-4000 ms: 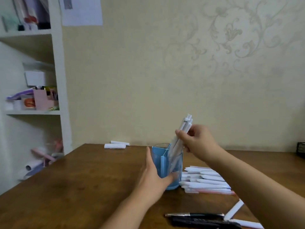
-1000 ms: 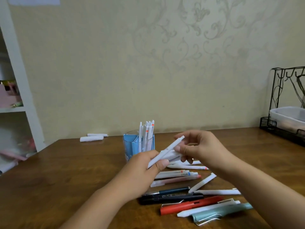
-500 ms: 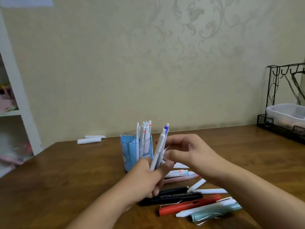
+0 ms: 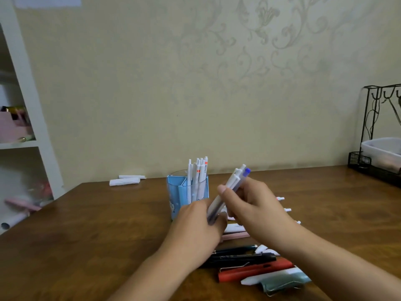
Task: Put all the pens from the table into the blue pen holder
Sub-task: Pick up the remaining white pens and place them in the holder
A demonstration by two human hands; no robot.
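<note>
Blue plastic pen holder on brown wooden table, several white pens already upright inside. Left hand and right hand both clamped on bundle of white pens, tilted upright from flat a second ago: ready to drop in. Loose pens remain. Print unreadable.

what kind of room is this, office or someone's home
Probably a home room with a desk: patterned wallpaper, a white shelf unit holding odds and ends, and a wooden table with a wire rack.
</note>
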